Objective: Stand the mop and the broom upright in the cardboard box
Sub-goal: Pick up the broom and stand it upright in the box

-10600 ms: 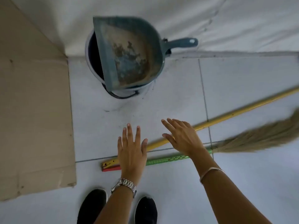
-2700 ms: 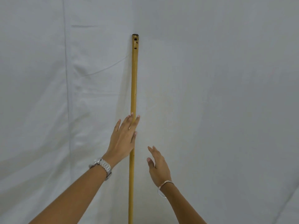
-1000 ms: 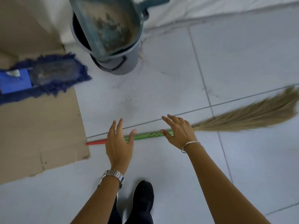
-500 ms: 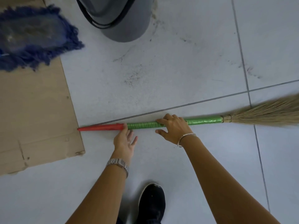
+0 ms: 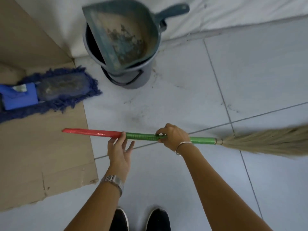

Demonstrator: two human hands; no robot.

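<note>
Now that the green-and-red-handled straw broom (image 5: 143, 136) is off the tiles, right hand (image 5: 173, 138) clenches it, left hand (image 5: 119, 151) props it open-fingered; flattened brown cardboard box (image 5: 41, 147) lies left.

Bare tile floor (image 5: 250, 80) to the right is wide open. Left side's tighter: the blue mop head (image 5: 55, 90) sits on the cardboard (image 5: 41, 147), with bucket (image 5: 133, 77) and dustpan (image 5: 123, 35) just beside.

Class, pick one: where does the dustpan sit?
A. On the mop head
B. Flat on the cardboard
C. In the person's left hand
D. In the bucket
D: the dustpan stands tilted inside the bucket, handle sticking out over the rim.
</note>
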